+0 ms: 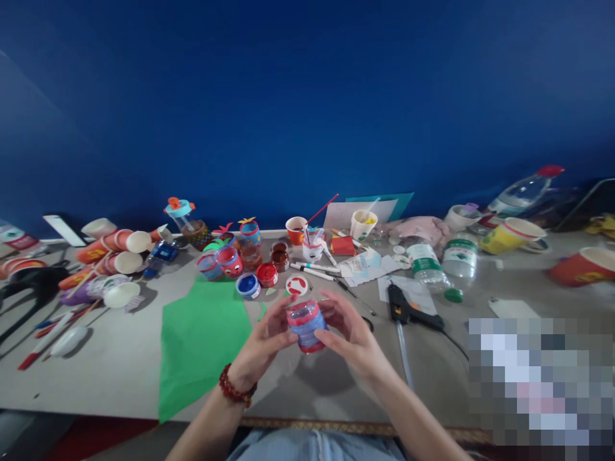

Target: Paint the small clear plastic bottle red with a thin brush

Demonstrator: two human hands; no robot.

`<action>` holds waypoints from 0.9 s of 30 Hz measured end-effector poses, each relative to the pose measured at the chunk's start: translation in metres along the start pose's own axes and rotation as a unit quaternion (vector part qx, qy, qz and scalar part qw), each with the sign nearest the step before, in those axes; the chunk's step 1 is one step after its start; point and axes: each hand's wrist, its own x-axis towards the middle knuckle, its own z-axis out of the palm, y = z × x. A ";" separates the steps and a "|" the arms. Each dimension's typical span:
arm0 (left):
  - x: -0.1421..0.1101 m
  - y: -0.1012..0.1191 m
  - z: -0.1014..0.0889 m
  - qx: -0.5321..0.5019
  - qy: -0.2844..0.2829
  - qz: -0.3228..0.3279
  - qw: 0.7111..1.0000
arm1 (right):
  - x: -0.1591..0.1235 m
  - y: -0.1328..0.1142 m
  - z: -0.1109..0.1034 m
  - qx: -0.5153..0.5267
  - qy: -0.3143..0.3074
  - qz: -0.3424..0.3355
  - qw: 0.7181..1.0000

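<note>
Between my two hands, above the table's front part, is a small clear plastic cup (310,328) painted blue with red bands at top and bottom. My left hand (273,334), with a red bead bracelet on the wrist, grips it from the left. From the other side my right hand (350,334) closes on it, thumb against the blue band. Just beyond stand an open blue paint jar (248,286), an open red paint jar (267,274) and a white lid smeared with red (296,285). Green paper (202,339) lies left of my left hand.
A black hot glue gun (408,307) lies to the right, its cord trailing. Behind the jars are painted cups with faces (228,261), markers (314,271) and a paper cup of brushes (313,248). Plastic bottles (427,262) stand right; stacked paper cups (115,243) lie left.
</note>
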 end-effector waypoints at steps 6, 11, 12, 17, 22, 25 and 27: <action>-0.002 -0.007 0.008 0.010 0.039 0.054 0.998 | -0.005 -0.005 0.007 -0.116 0.046 -0.059 0.990; -0.002 -0.010 0.008 -0.010 0.033 0.048 0.998 | -0.003 -0.004 0.005 -0.061 0.009 -0.029 0.998; -0.002 -0.011 0.008 -0.015 0.029 0.046 0.998 | -0.003 -0.003 0.004 -0.047 -0.005 -0.016 0.999; -0.001 -0.018 0.004 0.001 0.056 0.068 0.996 | -0.004 0.000 0.005 -0.102 0.011 -0.023 0.995; 0.000 -0.023 0.005 0.021 0.077 0.071 0.994 | -0.005 0.000 0.008 -0.164 0.026 -0.034 0.986; 0.001 -0.023 0.007 0.014 0.088 0.062 0.994 | -0.003 0.000 0.007 -0.108 0.009 -0.026 0.994; 0.001 -0.023 0.007 0.006 0.087 0.057 0.995 | -0.002 0.002 0.006 -0.076 0.008 -0.021 0.997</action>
